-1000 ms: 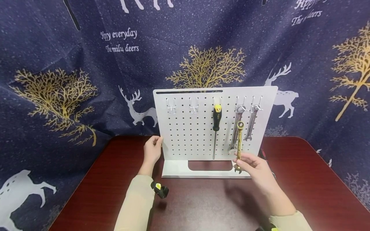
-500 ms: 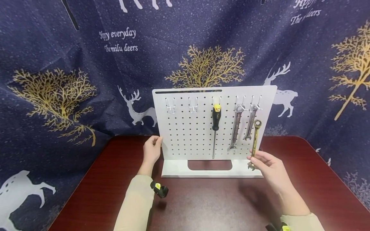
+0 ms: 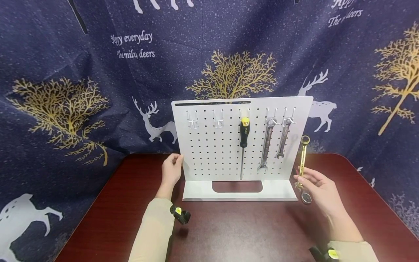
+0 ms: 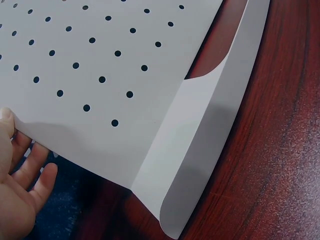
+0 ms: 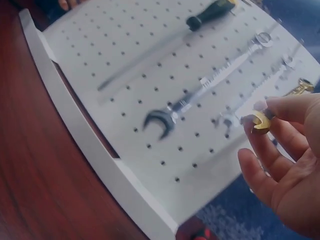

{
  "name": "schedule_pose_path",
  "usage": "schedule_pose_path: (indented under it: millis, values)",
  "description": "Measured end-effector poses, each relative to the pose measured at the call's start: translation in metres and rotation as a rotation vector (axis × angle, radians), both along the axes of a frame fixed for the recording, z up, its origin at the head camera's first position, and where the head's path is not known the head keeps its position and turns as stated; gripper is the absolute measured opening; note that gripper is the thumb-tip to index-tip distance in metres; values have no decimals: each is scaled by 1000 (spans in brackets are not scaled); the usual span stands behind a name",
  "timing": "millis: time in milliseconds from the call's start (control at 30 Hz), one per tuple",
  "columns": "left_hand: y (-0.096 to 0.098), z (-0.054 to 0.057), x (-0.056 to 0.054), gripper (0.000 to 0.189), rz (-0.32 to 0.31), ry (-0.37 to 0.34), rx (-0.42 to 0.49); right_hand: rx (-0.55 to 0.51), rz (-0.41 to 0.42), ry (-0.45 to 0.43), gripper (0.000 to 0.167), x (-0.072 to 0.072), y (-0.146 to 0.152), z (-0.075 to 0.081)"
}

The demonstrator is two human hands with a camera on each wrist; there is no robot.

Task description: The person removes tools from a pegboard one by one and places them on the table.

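Note:
My right hand pinches a gold combination wrench near its open end, ring end up, just off the right edge of the white pegboard. In the right wrist view the wrench's gold open jaw pokes out between thumb and fingers. My left hand holds the board's left edge, thumb in front and fingers behind, as the left wrist view shows. On the board's hooks hang a black and yellow screwdriver, a large silver wrench and a smaller silver wrench.
Two clear hooks at the board's upper left carry nothing. A round metal end shows beside my right hand on the dark red table. Something red and black lies past the board's right foot. A patterned curtain hangs behind.
My right hand has carried the gold wrench rightward, from in front of the silver wrenches to past the board's right edge. The left hand has stayed on the board.

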State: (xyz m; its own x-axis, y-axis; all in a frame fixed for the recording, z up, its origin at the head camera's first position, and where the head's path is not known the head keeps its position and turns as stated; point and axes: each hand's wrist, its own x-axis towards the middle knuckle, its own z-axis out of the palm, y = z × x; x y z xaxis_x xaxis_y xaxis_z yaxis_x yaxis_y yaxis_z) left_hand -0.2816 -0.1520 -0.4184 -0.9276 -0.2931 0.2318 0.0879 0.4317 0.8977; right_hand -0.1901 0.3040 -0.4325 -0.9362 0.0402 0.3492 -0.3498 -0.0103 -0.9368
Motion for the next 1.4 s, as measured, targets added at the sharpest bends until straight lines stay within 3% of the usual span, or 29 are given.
schedule_pose_path:
  millis: [133, 200, 533, 767, 1133, 1400]
  values:
    - [1, -1, -1, 25, 0, 9, 2, -21, 14, 39, 36, -14, 29, -23]
    - [1, -1, -2, 25, 0, 15, -1, -42, 3, 35, 35, -15, 36, -26]
    - [-1, 0, -1, 27, 2, -2, -14, -19, -147, -161, 29, 5, 38, -5]
    - [-1, 1, 0, 27, -2, -11, -12, 24, -218, -228, 29, 1, 53, -20]
    - [-1, -1, -2, 26, -3, -1, -24, 10, -225, -265, 30, 2, 64, -34]
    - [0, 1, -2, 25, 1, -4, -28, 98, -266, -306, 36, 4, 66, -40]
